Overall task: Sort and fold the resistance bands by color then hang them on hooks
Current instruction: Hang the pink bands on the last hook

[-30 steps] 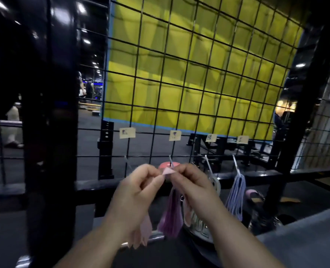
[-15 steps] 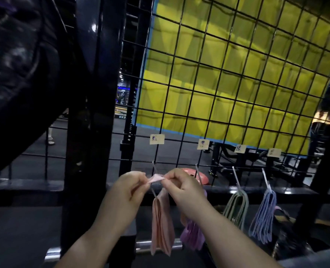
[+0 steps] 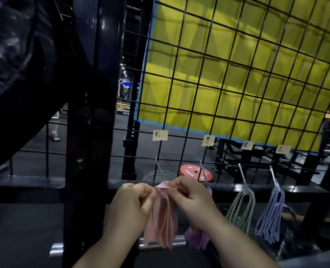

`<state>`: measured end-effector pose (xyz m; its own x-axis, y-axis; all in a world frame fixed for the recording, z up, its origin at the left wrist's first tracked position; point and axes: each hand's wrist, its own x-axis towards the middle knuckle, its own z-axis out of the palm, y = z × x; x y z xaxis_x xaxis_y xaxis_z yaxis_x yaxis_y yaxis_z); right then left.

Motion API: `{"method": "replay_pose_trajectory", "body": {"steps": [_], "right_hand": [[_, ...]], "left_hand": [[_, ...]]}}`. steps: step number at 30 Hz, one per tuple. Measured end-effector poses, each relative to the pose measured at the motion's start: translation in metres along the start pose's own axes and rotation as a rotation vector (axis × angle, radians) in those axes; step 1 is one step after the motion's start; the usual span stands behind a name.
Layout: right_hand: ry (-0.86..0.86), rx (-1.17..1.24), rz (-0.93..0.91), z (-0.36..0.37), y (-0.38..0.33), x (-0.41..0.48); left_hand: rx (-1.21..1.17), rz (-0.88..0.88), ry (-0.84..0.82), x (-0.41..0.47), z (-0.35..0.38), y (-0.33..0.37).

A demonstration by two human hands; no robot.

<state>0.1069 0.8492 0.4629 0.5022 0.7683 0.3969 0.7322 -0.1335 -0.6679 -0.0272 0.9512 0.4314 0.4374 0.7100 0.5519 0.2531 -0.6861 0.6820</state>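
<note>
**Asker:** Where is the pink set right now?

**Me:** Low in the centre of the frame, between my hands. The pink bands (image 3: 163,225) hang down in a folded bunch. My left hand (image 3: 130,207) pinches one side of the top fold with curled fingers, and my right hand (image 3: 191,200) pinches the other side.

**Asker:** Why both hands on such a small fold?

**Me:** I think pulling the fold apart holds the loop open, so it can pass over the hook (image 3: 159,169), the leftmost one on the wire grid (image 3: 218,74). The hook's shaft runs down behind the fold. I can't tell whether its tip is through the loop yet.

**Asker:** Why that hook?

**Me:** It sits under the first paper label (image 3: 160,135), which I take to be the pink spot, though the writing is too blurred to read. The other colours each have their own hook to the right. The purple bands (image 3: 197,238) are half hidden behind my right wrist. Beyond them are the green bands (image 3: 241,211), then the lilac-blue bands (image 3: 270,215) at the lower right.

**Asker:** Any risk?

**Me:** If I let go of the fold before it's seated, the whole bunch could slide off.
</note>
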Motion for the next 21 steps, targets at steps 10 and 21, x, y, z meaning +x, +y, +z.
{"method": "replay_pose_trajectory", "body": {"steps": [10, 21], "right_hand": [[0.021, -0.005, 0.003, 0.001, 0.006, -0.003], [-0.095, 0.246, 0.135, -0.006, 0.004, -0.007]], "left_hand": [[0.043, 0.04, -0.02, -0.003, 0.004, 0.003], [-0.359, 0.015, -0.09, -0.007, 0.012, 0.014]]}}
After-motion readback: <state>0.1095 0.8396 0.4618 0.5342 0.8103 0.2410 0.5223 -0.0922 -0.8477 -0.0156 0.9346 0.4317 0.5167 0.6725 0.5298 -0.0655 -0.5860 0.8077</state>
